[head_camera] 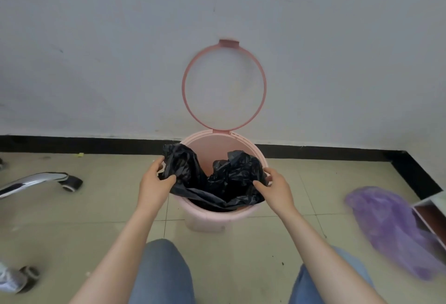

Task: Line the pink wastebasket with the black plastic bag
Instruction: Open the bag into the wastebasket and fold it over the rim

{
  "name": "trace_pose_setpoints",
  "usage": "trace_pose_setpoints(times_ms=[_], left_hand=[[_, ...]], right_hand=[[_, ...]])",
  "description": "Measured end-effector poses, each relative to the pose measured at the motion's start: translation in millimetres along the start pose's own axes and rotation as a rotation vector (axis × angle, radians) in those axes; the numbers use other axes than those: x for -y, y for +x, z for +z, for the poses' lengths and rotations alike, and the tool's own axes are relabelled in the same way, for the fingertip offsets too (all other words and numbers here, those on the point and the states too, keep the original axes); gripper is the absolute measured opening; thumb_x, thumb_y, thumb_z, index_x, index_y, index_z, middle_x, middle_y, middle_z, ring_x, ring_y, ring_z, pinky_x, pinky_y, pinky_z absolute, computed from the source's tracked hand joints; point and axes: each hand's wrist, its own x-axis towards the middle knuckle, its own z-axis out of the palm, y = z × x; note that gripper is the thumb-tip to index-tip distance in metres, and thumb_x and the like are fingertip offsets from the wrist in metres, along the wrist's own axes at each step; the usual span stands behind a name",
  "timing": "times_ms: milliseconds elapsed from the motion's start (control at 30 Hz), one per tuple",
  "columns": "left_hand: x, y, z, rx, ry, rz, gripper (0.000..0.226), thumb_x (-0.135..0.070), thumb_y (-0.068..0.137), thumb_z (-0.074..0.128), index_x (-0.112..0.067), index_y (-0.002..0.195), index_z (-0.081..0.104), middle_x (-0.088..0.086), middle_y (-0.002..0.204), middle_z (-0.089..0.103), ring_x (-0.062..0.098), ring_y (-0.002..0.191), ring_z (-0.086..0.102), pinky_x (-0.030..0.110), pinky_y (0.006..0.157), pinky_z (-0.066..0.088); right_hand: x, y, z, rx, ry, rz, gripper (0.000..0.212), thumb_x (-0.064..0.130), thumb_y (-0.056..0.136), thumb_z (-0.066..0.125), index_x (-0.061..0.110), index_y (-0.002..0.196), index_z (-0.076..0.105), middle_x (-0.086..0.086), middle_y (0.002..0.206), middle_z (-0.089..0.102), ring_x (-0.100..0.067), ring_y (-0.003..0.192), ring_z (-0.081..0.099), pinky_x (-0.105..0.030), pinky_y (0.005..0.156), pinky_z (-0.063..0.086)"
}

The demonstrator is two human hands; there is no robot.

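The pink wastebasket (pixel 205 219) stands on the tiled floor against the wall, its pink ring lid (pixel 184 91) flipped up and leaning on the wall. The black plastic bag (pixel 217 183) lies crumpled in the basket's mouth, its near edge draped over the front rim. My left hand (pixel 154 183) pinches the bag's left edge at the left rim. My right hand (pixel 277 188) grips the bag's right edge at the right rim. The inner back wall of the basket is bare pink.
A chrome chair leg with a castor (pixel 48 180) reaches in from the left, another castor (pixel 26 277) sits lower left. A purple plastic bag (pixel 391 229) lies on the floor at right beside a white furniture edge (pixel 429 204). My knees in jeans (pixel 164 272) fill the bottom.
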Motion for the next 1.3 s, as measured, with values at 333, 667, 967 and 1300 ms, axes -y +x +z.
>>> trace_pose_setpoints(times_ms=[333,667,967,1300], left_hand=[[-22.5,-5.9,-28.9,-0.154,-0.032,-0.009,0.054,0.009,0.081,0.047,-0.014,0.130,0.046,0.017,0.135,0.048,0.030,0.120,0.046,0.039,0.092,0.043],[-17.6,-48.9,-0.1,-0.124,0.919,0.570,0.064,-0.027,0.069,0.075,-0.010,0.127,0.051,0.026,0.141,0.040,0.046,0.132,0.032,0.058,0.102,0.033],[20.7,-65.3,41.2,0.275,1.271,0.544,0.050,-0.017,0.092,0.042,-0.024,0.140,0.029,0.002,0.136,0.051,0.021,0.125,0.044,0.037,0.107,0.027],[24.9,-81.4,28.7,0.312,1.399,0.917,0.038,-0.017,0.026,0.087,-0.022,0.060,0.071,-0.008,0.067,0.073,0.009,0.062,0.067,0.014,0.046,0.047]], right_hand=[[-2.7,20.2,-15.8,-0.110,0.216,0.195,0.032,-0.002,0.083,0.044,0.012,0.055,0.045,-0.013,0.055,0.049,-0.022,0.042,0.049,-0.024,0.040,0.031],[-6.1,5.3,-26.4,0.016,0.557,0.312,0.016,-0.003,0.086,0.049,0.011,0.093,0.053,-0.008,0.052,0.047,-0.006,0.024,0.039,-0.013,0.030,0.035],[-13.1,-11.4,-31.5,0.030,0.578,0.264,0.015,0.002,0.088,0.052,0.017,0.088,0.055,-0.006,0.053,0.049,-0.004,0.029,0.041,-0.012,0.031,0.037],[-33.0,-32.9,-15.5,-0.048,0.440,0.253,0.031,0.016,0.092,0.042,0.015,0.065,0.056,-0.004,0.065,0.056,-0.019,0.055,0.050,-0.029,0.052,0.035]])
